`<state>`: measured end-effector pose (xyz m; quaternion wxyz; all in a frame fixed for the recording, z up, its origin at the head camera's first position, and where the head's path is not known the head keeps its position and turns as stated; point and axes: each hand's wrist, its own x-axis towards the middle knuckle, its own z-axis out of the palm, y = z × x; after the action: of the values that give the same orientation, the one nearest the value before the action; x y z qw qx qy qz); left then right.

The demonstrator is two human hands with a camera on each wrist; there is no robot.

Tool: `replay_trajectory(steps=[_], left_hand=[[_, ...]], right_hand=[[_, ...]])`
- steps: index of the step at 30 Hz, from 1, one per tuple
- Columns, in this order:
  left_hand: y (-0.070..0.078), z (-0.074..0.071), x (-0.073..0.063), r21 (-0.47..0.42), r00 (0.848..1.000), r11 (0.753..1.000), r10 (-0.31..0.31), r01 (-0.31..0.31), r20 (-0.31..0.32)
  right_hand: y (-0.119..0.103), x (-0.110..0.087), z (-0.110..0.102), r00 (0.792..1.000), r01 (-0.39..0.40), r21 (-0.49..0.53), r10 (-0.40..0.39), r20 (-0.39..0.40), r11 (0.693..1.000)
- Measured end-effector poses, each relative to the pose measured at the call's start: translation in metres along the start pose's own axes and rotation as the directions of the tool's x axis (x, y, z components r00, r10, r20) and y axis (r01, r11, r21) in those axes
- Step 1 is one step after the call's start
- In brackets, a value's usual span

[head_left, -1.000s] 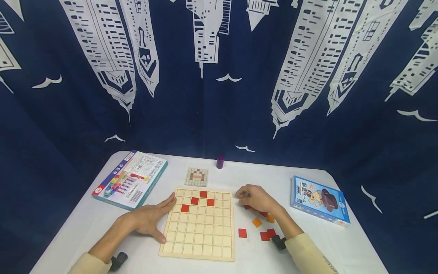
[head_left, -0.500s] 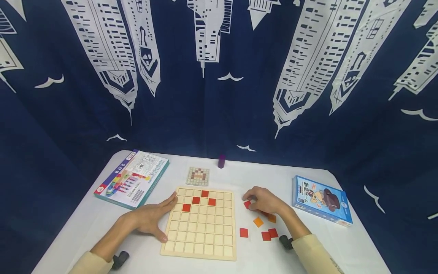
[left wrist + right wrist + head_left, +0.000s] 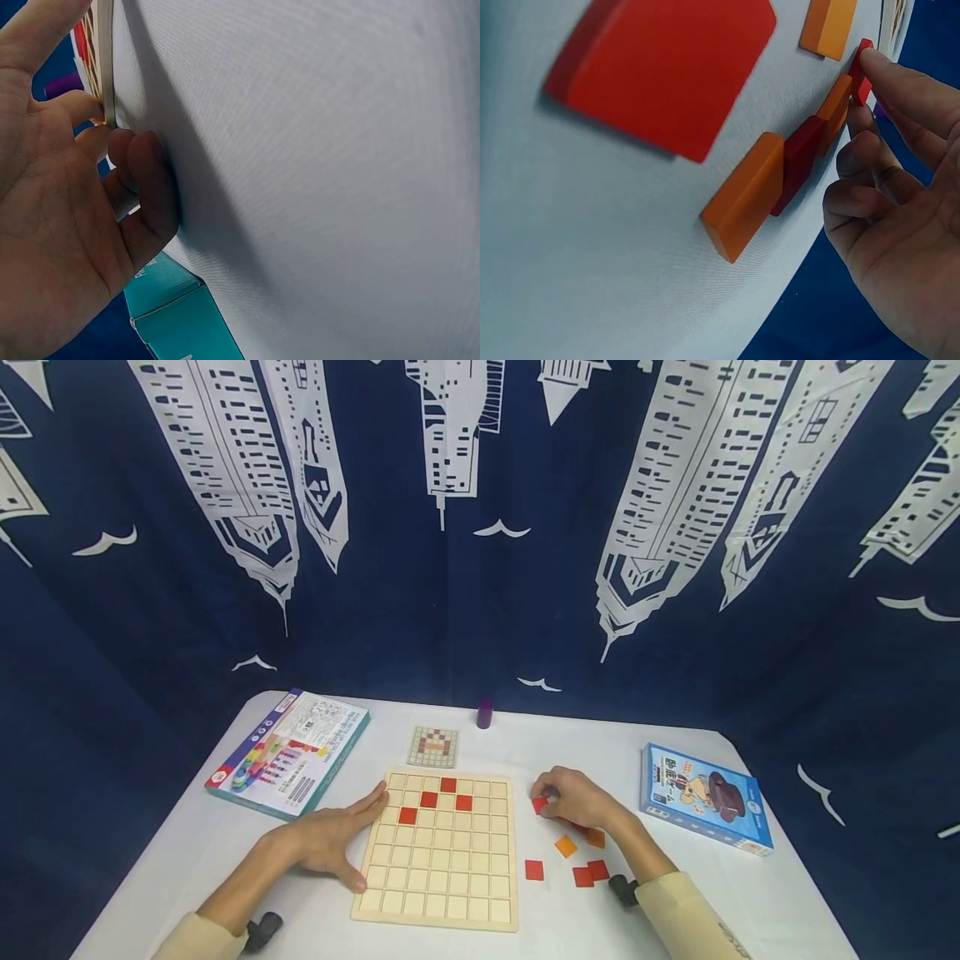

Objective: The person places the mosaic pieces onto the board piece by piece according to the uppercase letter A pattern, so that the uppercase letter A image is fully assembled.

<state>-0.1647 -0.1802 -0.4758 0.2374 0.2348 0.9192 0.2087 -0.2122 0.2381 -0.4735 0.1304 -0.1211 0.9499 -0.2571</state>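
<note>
We rest our left grip [image 3: 333, 839], spread apart, against one board [image 3: 438, 860] bearing four red tiles [image 3: 447, 785]. Right of it, our right grip [image 3: 576, 797] pinches one loose red tile [image 3: 861, 81].

- Tabletop-game setting; type of room cannot be told
- On the white table [image 3: 585, 931]: gridded board [image 3: 440, 860], red tiles [image 3: 534, 870], blue game box [image 3: 705, 797]
- Behind the table: navy cloth [image 3: 450, 610] printed with upside-down skyscrapers
</note>
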Motion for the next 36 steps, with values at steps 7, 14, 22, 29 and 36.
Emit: replay_trajectory(steps=[7, 14, 22, 29, 36], left_hand=[[-0.0002, -0.0003, -0.0008, -0.002, 1.0, 1.0, -0.005, 0.005, -0.001], [-0.0016, 0.0001, 0.0005, 0.002, 1.0, 1.0, 0.006, -0.006, -0.002], [-0.0005, -0.0018, 0.0006, 0.0, 1.0, 1.0, 0.017, -0.017, -0.011], [0.0003, -0.0016, -0.0006, -0.002, 1.0, 1.0, 0.01, -0.01, -0.012], [-0.0011, 0.0005, -0.0004, 0.008, 1.0, 1.0, 0.008, -0.008, -0.006]], right_hand=[[-0.0007, 0.0011, 0.0008, 1.0, 0.021, -0.008, -0.021, 0.0, 1.0], [-0.0005, 0.0023, 0.0013, 1.0, 0.029, -0.021, -0.029, 0.001, 0.999], [-0.0007, 0.0034, 0.0017, 1.0, 0.015, -0.009, -0.015, -0.002, 1.0], [0.0005, 0.0032, 0.0032, 1.0, 0.016, 0.005, -0.016, -0.008, 1.0], [-0.0014, 0.0029, 0.0034, 1.0, 0.013, 0.016, -0.013, -0.003, 1.0]])
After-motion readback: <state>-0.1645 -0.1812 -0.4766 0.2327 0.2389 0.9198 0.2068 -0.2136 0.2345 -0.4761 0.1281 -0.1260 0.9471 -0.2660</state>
